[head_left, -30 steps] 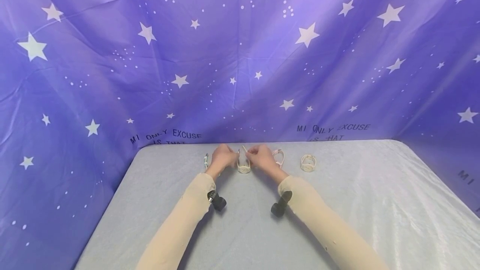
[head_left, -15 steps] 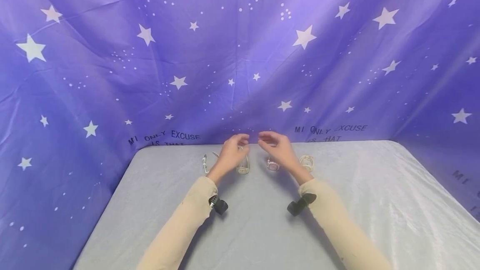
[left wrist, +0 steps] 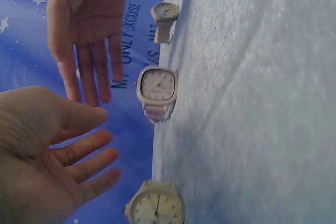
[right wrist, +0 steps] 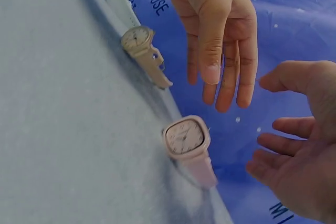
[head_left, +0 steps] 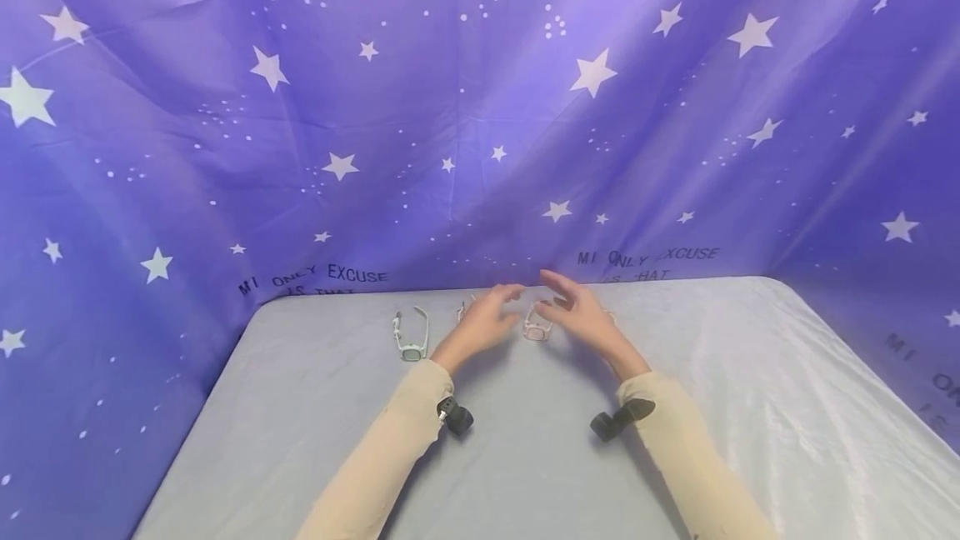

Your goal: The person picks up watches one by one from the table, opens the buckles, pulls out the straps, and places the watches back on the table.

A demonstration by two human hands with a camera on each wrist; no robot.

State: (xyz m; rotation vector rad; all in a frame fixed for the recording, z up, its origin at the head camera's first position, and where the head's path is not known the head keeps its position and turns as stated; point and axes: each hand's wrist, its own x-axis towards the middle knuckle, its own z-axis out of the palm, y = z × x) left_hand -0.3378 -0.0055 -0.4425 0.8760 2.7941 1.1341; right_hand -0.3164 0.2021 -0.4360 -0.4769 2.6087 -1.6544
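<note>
A pink watch [head_left: 537, 332] with a rounded square face stands on the table between my hands. Left of it my left hand [head_left: 486, 322] hovers with fingers extended and nothing in them. My right hand [head_left: 588, 319] is at the pink watch's right side, its fingers spread and empty, overlapping the strap in the head view. A beige round-faced watch [right wrist: 137, 38] stands beside my left hand, mostly hidden behind it in the head view. Farther left is a pale green watch [head_left: 412, 353], its strap ends apart. Another beige watch [left wrist: 165, 12] is mostly hidden behind my right hand in the head view.
The watches stand in a row near the back edge of the table, on a pale grey cloth [head_left: 525, 457]. Just behind rises a purple-blue curtain [head_left: 420, 107] with stars and lettering.
Both hands have released the strap ends of the middle beige watch and shifted right to the pink watch, fingers opening. The green watch is uncovered now. The head view has turned slightly right.
</note>
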